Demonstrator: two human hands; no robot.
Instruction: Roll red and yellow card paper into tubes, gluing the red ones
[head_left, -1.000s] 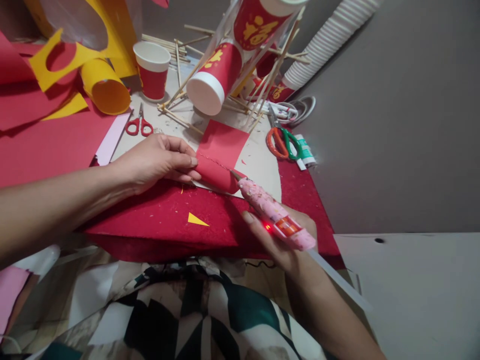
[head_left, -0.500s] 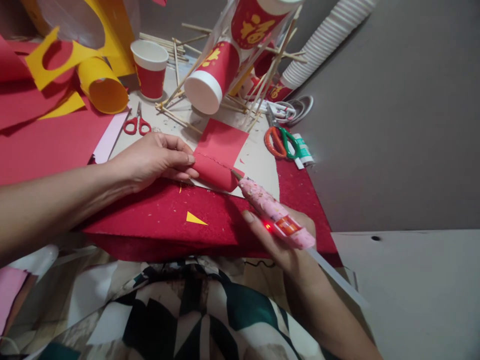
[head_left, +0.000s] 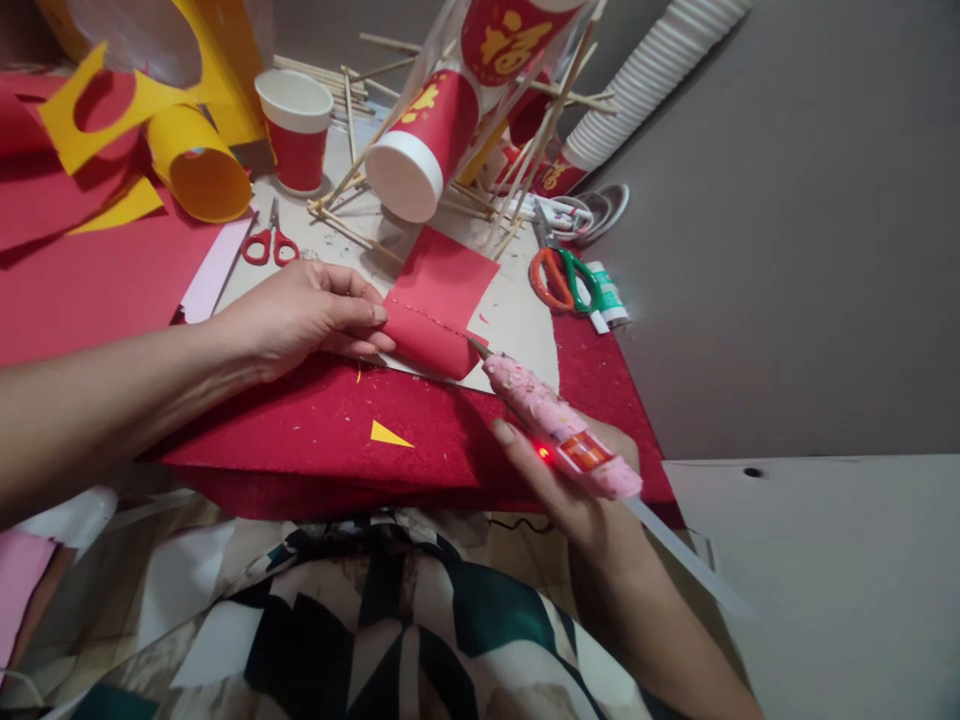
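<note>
My left hand [head_left: 304,315] pinches the left end of a partly rolled red paper [head_left: 435,320] lying on the table. A thin line of glue runs along the roll's upper edge. My right hand [head_left: 570,480] grips a pink glue gun [head_left: 559,428] whose red light is on. Its nozzle tip sits at the right end of the roll, touching or nearly touching the paper. A clear glue stick pokes out of the gun's back end towards the lower right.
A frame of wooden sticks holding red paper cups [head_left: 424,145] stands behind the paper. Small red scissors [head_left: 270,240], orange-and-green scissors [head_left: 562,280], a yellow paper roll [head_left: 196,175], a red cup [head_left: 296,130] and a white cup stack [head_left: 645,80] lie around. Red felt [head_left: 330,430] covers the near edge.
The glue gun tip has slid right along the roll's edge to its right end. My left hand has stayed on the paper. The view shifted slightly.
</note>
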